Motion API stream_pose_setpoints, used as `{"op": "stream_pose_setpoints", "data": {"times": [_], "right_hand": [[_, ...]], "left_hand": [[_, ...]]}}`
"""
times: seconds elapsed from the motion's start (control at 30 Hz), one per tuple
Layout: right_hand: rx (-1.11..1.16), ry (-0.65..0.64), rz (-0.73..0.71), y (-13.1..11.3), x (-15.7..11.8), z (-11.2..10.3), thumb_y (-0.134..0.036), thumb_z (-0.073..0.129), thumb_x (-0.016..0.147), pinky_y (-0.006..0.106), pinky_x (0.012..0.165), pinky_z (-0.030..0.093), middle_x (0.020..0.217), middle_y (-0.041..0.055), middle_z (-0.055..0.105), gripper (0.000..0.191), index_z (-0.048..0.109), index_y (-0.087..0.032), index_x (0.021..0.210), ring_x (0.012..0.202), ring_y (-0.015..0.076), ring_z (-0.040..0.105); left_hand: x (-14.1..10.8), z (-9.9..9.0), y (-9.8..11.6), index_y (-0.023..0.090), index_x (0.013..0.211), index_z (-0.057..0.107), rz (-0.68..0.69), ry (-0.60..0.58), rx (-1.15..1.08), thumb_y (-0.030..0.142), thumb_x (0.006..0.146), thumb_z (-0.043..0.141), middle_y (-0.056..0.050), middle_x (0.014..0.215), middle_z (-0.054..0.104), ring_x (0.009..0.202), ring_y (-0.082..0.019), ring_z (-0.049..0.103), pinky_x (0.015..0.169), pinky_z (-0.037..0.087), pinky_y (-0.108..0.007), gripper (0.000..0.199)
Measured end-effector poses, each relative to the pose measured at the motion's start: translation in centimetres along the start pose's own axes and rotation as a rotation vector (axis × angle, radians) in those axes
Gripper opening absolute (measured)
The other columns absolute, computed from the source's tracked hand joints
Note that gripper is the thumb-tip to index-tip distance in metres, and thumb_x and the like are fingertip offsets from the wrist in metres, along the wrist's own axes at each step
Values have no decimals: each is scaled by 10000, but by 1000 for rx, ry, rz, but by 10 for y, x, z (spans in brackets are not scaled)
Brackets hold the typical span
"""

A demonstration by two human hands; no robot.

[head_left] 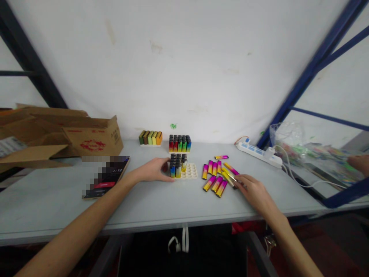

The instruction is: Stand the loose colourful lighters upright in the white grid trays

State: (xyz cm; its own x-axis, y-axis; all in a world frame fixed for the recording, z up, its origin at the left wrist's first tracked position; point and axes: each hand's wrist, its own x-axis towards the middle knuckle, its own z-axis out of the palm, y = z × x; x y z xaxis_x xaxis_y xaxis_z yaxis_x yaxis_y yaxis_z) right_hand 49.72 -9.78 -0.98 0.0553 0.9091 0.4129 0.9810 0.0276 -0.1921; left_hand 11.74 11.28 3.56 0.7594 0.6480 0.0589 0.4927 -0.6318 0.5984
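My left hand [158,169] grips the left end of a white tray [190,176] with round holes, thumb in front and fingers behind. Upright lighters [178,171] fill its left part; holes show on the right. My right hand [250,188] pinches a lighter [240,183] at the right edge of a loose group. Several pink-and-yellow lighters [214,169] lie flat there, and a yellow one [228,177] lies beside my fingertips.
Two full lighter trays, one of green-to-orange lighters [150,138] and one of red-to-blue [180,144], stand by the wall. Cardboard boxes [95,140] and a dark package [112,179] are left. A power strip [259,152] lies right; another person's hand [360,163] shows far right.
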Motion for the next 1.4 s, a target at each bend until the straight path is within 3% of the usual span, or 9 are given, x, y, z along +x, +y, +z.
{"op": "stream_pose_setpoints", "data": {"times": [0.13,0.37,0.53,0.7,0.87,1.0,1.1,1.2,1.4], "right_hand": [[9,26,-5,-4,-8,0,-437,515,1009,434,885,603,1226,140,699,323,691,-225,1177,1017,284,718],[-27,-6,5,-12,-5,3,-463,538,998,463,984,560,1250,147,649,303,707,-212,994,1094,294,679],[-184,-87,155,-30,0,2,-376,564,972,475,865,577,1193,163,671,237,706,-195,914,1017,319,697],[-220,-53,215,-36,0,0,-339,554,952,453,773,561,1150,190,687,200,682,-184,959,979,339,708],[112,47,322,-16,11,-11,-470,588,916,411,738,561,870,117,758,318,673,-185,1029,821,303,739],[549,153,357,-14,38,-19,-602,730,786,418,816,571,945,120,781,454,701,-189,973,899,299,742],[999,176,387,-29,65,-17,-616,780,749,388,800,580,992,104,776,483,665,-206,977,943,274,737],[1321,129,367,-51,94,-13,-599,788,763,353,748,585,910,32,753,481,574,-246,1009,825,211,735],[1394,-64,166,-101,141,-2,-654,657,857,204,463,427,687,-97,593,465,437,-310,1080,499,102,515]], "left_hand": [[0,-1,2,191,1012,650,2,-25,73,701,626,771,-35,857,691,767,-240,634,659,452,-305,651],[1,-1,-1,181,1052,652,0,-29,88,711,632,765,-46,890,704,781,-248,638,673,451,-313,686],[1,-1,-2,182,1043,644,3,-31,95,731,630,759,-49,883,706,772,-255,643,654,451,-318,696],[1,0,-3,188,1072,640,14,-24,69,714,642,768,-48,904,708,786,-250,649,658,460,-308,692],[2,0,-4,174,1078,619,4,-44,131,732,650,755,-63,919,699,799,-256,648,682,466,-313,717],[2,0,-4,178,1089,609,0,-51,135,732,654,747,-61,927,704,801,-261,650,687,463,-317,718],[2,1,-5,183,1075,617,-1,-38,108,724,641,758,-55,917,705,797,-258,651,675,458,-315,708],[2,1,-4,184,1076,624,8,-22,93,709,634,769,-45,901,700,792,-255,646,670,450,-313,702],[0,0,-1,184,1028,608,30,-25,104,674,651,768,-31,866,670,774,-235,625,668,434,-297,638]]}}
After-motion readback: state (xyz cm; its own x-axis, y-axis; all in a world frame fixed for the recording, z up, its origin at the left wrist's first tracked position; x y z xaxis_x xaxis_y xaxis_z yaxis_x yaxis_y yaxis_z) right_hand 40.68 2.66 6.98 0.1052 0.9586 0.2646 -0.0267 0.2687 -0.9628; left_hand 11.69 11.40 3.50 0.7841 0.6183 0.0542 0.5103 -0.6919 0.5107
